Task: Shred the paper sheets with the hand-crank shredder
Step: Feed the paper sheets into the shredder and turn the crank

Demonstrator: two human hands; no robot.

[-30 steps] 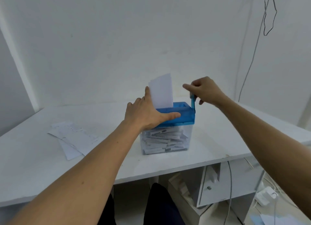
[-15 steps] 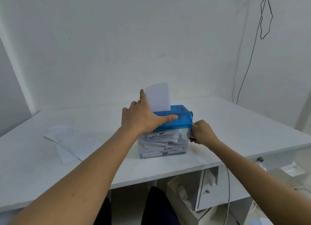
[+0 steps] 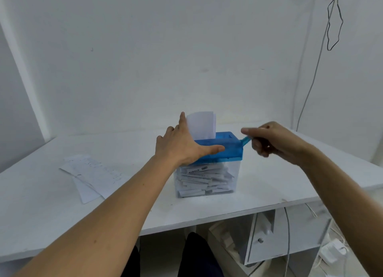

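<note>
A small hand-crank shredder (image 3: 222,150) with a blue top and a clear bin (image 3: 207,181) full of white paper strips stands near the middle of the white desk (image 3: 269,185). A white paper sheet (image 3: 202,124) sticks upright out of its slot. My left hand (image 3: 182,145) presses flat on the blue top, thumb along the front edge, fingers beside the sheet. My right hand (image 3: 269,141) pinches the blue crank handle (image 3: 246,141) at the shredder's right side; the handle points up and to the right.
Loose paper sheets (image 3: 91,173) lie on the desk to the left of the shredder. A cable (image 3: 310,86) hangs down the wall at the right. A drawer unit (image 3: 267,239) and more cables sit under the desk.
The crank went from upright, down to the shredder's lower right side, then back up to the right with my right hand. The sheet now stands lower in the slot.
</note>
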